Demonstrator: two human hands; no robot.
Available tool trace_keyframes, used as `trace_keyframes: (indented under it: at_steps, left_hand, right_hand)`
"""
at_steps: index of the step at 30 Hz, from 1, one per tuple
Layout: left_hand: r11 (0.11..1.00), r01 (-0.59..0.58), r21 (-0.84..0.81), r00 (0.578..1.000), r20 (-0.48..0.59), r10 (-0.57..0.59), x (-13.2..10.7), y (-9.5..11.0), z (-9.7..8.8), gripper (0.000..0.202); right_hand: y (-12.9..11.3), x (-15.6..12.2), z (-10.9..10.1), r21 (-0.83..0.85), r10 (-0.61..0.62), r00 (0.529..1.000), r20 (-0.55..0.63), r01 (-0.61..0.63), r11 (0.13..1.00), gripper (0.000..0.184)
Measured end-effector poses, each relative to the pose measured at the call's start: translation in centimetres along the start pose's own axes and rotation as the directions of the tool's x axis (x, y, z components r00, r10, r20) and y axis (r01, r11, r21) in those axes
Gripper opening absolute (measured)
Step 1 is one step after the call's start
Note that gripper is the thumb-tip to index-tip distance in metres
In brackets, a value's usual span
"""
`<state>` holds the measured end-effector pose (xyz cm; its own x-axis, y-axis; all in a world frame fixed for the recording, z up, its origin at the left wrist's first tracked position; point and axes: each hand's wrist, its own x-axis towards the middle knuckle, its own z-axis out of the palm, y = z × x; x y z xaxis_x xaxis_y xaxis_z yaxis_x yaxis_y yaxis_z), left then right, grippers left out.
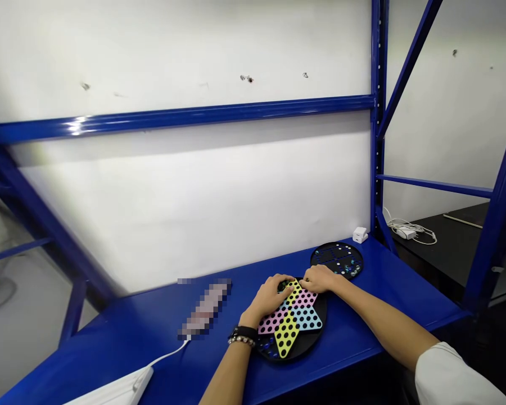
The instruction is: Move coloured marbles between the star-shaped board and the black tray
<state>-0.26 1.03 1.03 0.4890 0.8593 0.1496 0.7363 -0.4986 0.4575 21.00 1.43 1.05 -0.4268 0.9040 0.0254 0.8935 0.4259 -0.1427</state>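
Note:
A round black Chinese-checkers board [310, 332] with a star of pink, yellow and light blue holed fields lies on the blue shelf. My left hand [267, 298] rests curled on the board's far left part, over dark marbles [283, 286]. My right hand [318, 278] is curled at the board's far edge, fingertips pinched near the same marbles. Whether either hand holds a marble I cannot make out. My left wrist wears a black band and a bead bracelet [241, 336].
A second round black tray [337, 259] with marbles sits behind the board to the right. A white charger block [360, 234] stands by the wall. A white cable and device [126, 385] lie at front left. Blue rack posts [377, 140] rise at right.

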Motion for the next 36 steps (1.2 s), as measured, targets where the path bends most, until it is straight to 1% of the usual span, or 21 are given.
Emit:
trace_keyframes:
  at_steps: [5,12,19,24,27,29,32,34,36]
  left_hand:
    - [1.0,0.003,0.003,1.0,0.014,-0.003,0.1,-0.2,0.1,0.042]
    - [1.0,-0.014,0.0,1.0,-0.002,0.014,0.3,-0.7,0.3,0.043]
    - [1.0,-0.011,0.004,1.0,0.0,0.011,0.2,-0.5,0.2,0.045]
    - [1.0,-0.017,0.006,1.0,0.008,0.017,0.2,-0.4,0.1,0.045]
    - [1.0,-0.011,0.007,1.0,0.01,0.011,0.1,-0.3,0.1,0.045]
    - [1.0,-0.005,0.008,1.0,0.01,0.005,0.1,-0.2,0.0,0.045]
    - [1.0,-0.004,-0.002,1.0,0.009,0.004,0.1,-0.1,-0.1,0.045]
    - [1.0,-0.001,-0.011,1.0,0.012,0.001,0.0,0.0,-0.1,0.047]
    - [1.0,0.004,-0.016,1.0,0.018,-0.004,0.0,0.1,-0.2,0.048]
  right_hand:
    - [-0.3,-0.2,-0.2,-0.026,-0.021,1.0,0.011,0.021,0.999,0.045]
    - [-0.4,0.0,0.0,-0.023,0.003,1.0,0.0,-0.003,1.0,0.05]
    - [0.1,0.3,0.3,0.013,-0.006,1.0,0.005,0.006,1.0,0.041]
    - [0.6,0.4,1.0,0.099,0.023,0.999,-0.037,-0.019,0.995,0.041]
    - [0.9,0.4,0.9,0.156,0.056,0.992,-0.115,-0.038,0.987,0.048]
    - [1.3,0.3,0.4,0.159,0.108,0.976,-0.187,-0.078,0.984,0.052]
    - [2.6,0.3,-0.4,0.124,0.219,0.941,-0.259,-0.192,0.973,0.051]
    - [3.8,0.1,-0.7,0.097,0.302,0.913,-0.274,-0.286,0.953,0.05]
    - [5.2,-0.1,-0.7,0.082,0.373,0.891,-0.259,-0.365,0.927,0.047]
